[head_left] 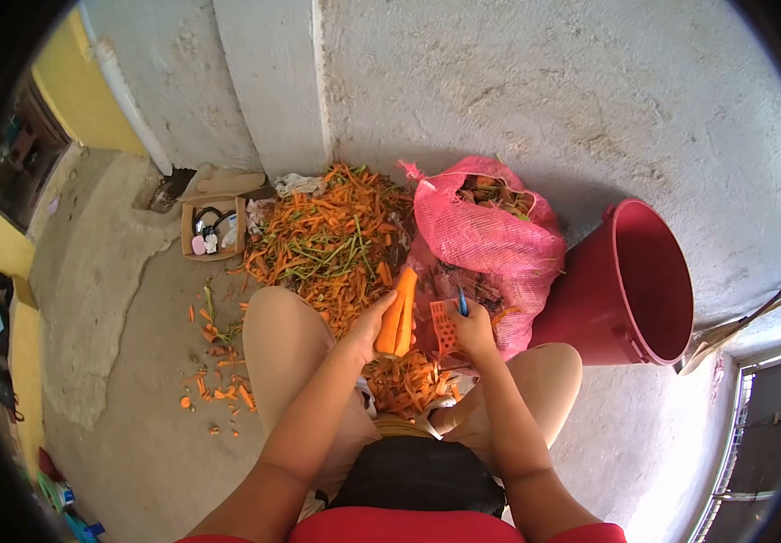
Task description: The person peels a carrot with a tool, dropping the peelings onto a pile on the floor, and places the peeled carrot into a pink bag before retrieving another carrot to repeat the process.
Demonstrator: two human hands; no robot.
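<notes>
My left hand (371, 323) grips a long orange carrot (399, 308) that points away from me, over my knees. My right hand (472, 328) holds an orange-handled peeler (446, 326) with a blue part at its top, right beside the carrot. Below both hands a heap of orange peelings (401, 380) lies between my legs.
A large pile of carrot peelings and green stems (327, 240) covers the floor ahead. A pink mesh sack (490, 240) of carrots sits at the right, and a red bucket (635, 290) beyond it. A small cardboard box (213, 226) stands at the left by the wall.
</notes>
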